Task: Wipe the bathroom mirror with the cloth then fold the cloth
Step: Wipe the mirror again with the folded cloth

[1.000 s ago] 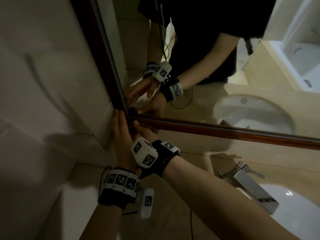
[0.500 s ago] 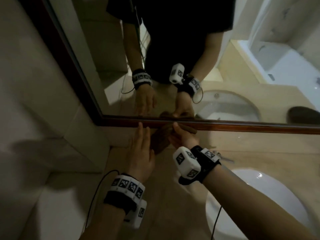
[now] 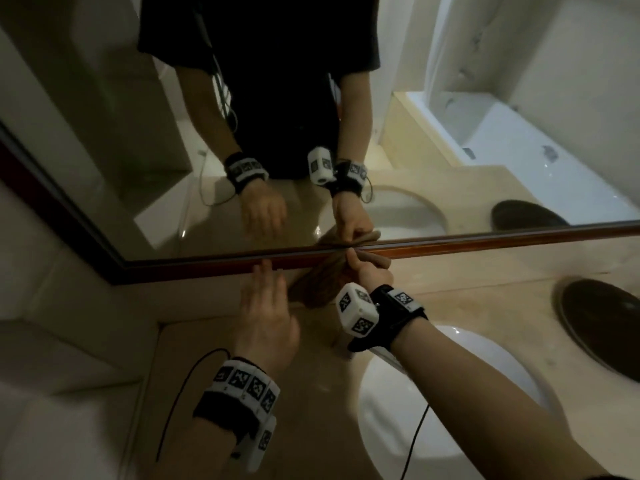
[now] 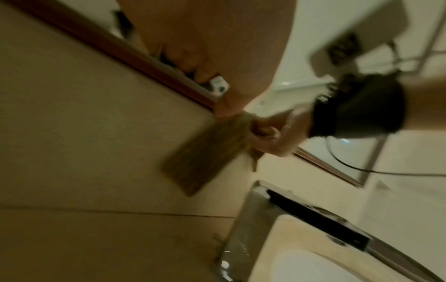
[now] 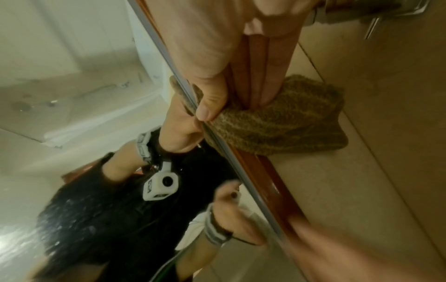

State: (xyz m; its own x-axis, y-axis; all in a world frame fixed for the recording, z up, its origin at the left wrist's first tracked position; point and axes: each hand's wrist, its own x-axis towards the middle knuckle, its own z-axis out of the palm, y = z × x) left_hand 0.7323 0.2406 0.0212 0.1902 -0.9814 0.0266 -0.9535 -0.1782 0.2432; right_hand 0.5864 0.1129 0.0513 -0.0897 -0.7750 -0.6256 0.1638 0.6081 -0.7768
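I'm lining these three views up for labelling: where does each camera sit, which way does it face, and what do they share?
Head: worn on the head, looks down at the mirror, counter and sink; both forearms show, left hand flat, right hand pinching the cloth.
Left wrist: looks past the palm, blurred, across to the right hand and cloth, faucet below.
Right wrist: looks along the fingers at the cloth on the frame.
All three share the cloth.

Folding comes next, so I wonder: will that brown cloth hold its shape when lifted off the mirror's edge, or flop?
Probably flop: the cloth bunches where the right hand pinches it at the mirror frame, and its free part hangs limp. The knitted-looking texture suggests little slipping. It looks light, since a pinch carries it.
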